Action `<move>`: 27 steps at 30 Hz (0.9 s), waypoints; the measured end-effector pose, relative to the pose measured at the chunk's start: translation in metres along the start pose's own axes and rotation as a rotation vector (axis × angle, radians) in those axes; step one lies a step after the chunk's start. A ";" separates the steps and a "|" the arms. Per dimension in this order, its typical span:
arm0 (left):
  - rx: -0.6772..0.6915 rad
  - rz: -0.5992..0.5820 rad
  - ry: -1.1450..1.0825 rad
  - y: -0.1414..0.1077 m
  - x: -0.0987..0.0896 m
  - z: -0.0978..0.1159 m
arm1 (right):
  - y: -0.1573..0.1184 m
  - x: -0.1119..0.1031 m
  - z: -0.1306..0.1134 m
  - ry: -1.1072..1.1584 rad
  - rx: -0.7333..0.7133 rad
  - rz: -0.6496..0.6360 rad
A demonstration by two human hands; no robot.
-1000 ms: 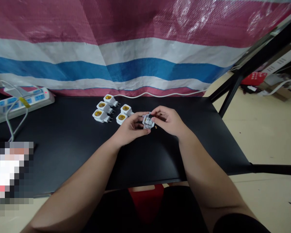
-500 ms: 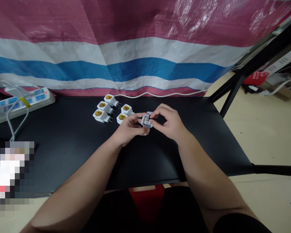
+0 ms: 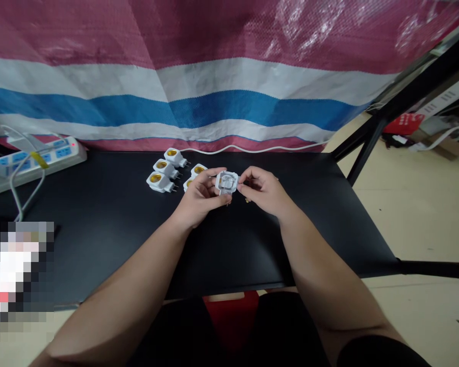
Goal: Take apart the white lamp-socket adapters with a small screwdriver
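Over a matte black table [image 3: 99,214], a square translucent plastic socket housing [image 3: 227,182] was held by both hands.

White plug-in lamp sockets with yellow centres [image 3: 160,178] were grouped beyond the left hand [image 3: 201,192], the nearer hand. The housing, with no clear long axis, was gripped by its curled fingers and pinched at the opposite edge by the right hand [image 3: 262,191].

Held socket piece [image 3: 227,182]: glossy, semi-clear plastic. Lamp socket adapters [image 3: 159,186] at 11 o'clock: smooth white plastic, metal pins. Tabletop [image 3: 309,214]: matt black. Tarpaulin [image 3: 229,81] at 12 o'clock: rough woven plastic, faint sheen. Power strip [image 3: 57,161] at 10 o'clock: white plastic.
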State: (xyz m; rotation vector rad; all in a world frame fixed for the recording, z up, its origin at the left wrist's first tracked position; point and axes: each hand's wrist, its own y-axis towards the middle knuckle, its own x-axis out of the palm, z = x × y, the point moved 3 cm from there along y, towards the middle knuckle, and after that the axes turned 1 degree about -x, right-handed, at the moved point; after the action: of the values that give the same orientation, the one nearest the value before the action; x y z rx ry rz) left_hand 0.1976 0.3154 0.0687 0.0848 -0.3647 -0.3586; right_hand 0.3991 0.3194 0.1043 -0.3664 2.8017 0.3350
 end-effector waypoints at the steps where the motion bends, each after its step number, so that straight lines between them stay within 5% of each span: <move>1: 0.001 -0.003 -0.006 0.000 0.000 0.000 | 0.000 0.000 0.000 -0.010 0.007 -0.003; 7: -0.028 0.002 0.002 0.001 0.000 -0.002 | 0.000 -0.003 0.001 -0.100 -0.077 0.044; 13: -0.029 0.027 0.049 0.000 0.004 0.000 | -0.004 -0.001 -0.010 -0.263 -0.321 0.172; 19: 0.009 -0.035 0.132 -0.002 0.006 0.001 | -0.006 0.009 -0.012 -0.401 -0.316 0.183; 27: 0.033 0.009 0.145 0.000 0.003 -0.002 | -0.006 0.006 -0.016 -0.243 -0.313 0.186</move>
State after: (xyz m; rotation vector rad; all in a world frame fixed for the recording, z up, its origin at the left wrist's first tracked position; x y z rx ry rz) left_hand 0.2005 0.3142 0.0678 0.1404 -0.2271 -0.3355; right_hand 0.3911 0.3081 0.1162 -0.1191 2.5477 0.8081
